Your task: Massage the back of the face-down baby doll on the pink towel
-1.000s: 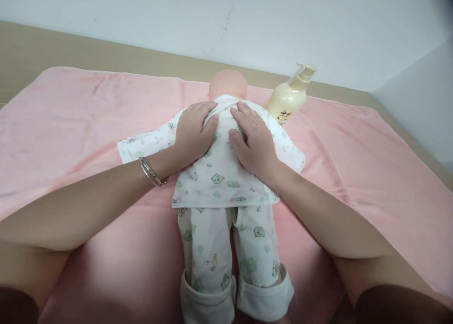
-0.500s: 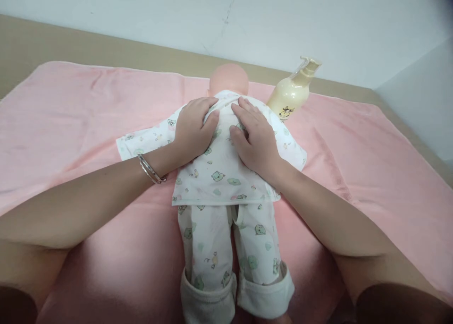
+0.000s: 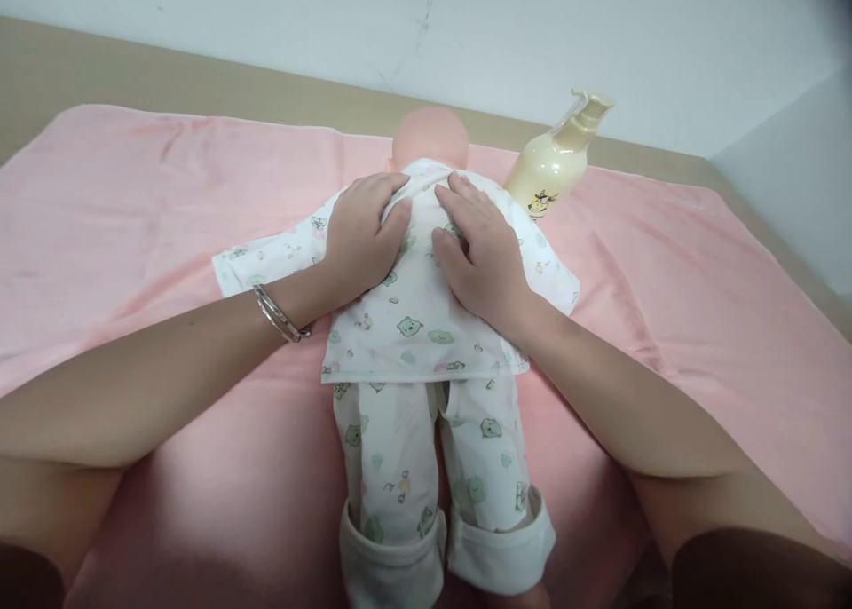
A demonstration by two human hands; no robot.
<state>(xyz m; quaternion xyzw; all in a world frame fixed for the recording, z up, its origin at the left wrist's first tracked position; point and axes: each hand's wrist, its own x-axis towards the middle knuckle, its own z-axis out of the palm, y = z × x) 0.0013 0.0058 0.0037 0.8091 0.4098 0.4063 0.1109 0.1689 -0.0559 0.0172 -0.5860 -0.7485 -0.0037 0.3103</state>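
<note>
A baby doll (image 3: 418, 325) lies face down on a pink blanket (image 3: 133, 192), the back of its bald head at the far end. It wears a white shirt and trousers printed with small green animals, the trouser cuffs rolled up. My left hand (image 3: 365, 232) rests flat on the left side of its upper back, fingers stretched towards the head. On the right side of the back lies my right hand (image 3: 485, 252), also open, its thumb pointing inward. A strip of shirt shows between the two hands. Neither hand grips anything.
A cream-coloured pump bottle (image 3: 552, 165) with a cow picture stands tilted in view beside the doll's right shoulder. Behind the blanket runs a wooden edge (image 3: 200, 85) against a white wall (image 3: 266, 23). Folds cross the blanket on the right.
The view has shifted slightly, so the doll's head, the bottle and the blanket's far edge sit a little higher. Both hands stay in the same places on the doll's back.
</note>
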